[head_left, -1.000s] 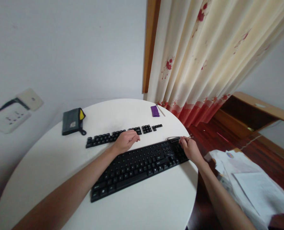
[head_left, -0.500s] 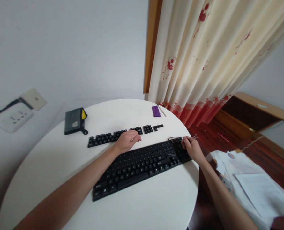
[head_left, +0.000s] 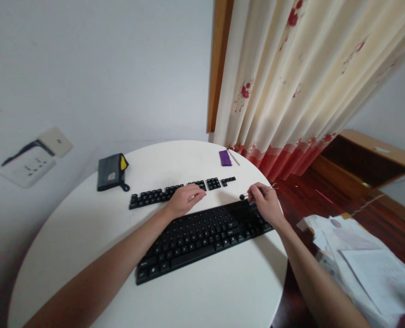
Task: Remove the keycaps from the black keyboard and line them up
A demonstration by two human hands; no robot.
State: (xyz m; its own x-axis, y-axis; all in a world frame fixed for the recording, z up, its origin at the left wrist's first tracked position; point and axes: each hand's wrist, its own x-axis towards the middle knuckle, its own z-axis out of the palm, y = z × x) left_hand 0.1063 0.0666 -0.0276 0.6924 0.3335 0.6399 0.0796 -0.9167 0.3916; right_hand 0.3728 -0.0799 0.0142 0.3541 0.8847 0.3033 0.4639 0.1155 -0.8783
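A black keyboard (head_left: 189,241) lies slantwise across the round white table (head_left: 223,278), and its upper rows show bare switch positions. My right hand (head_left: 262,200) is closed around a wire keycap puller (head_left: 274,186), above the keyboard's far right corner. At the puller's left end is a small black keycap (head_left: 242,197). My left hand (head_left: 186,200) hovers or rests by the keyboard's back edge, its fingers stretched to the right and seemingly holding nothing. Behind it, loose black keycaps (head_left: 148,197) stand in grouped rows, partly hidden by that hand.
A dark grey pouch (head_left: 111,173) with a yellow patch sits at the table's left back. Toward the right back are a purple cloth (head_left: 225,158) and a thin pale stick (head_left: 235,157). Papers (head_left: 369,269) lie piled beyond the table's right edge. A curtain (head_left: 274,91) hangs behind.
My right hand has lifted up and left from the keyboard's right end, and a keycap now shows at the puller's tip. My left hand's fingers have straightened somewhat. The view has shifted slightly.
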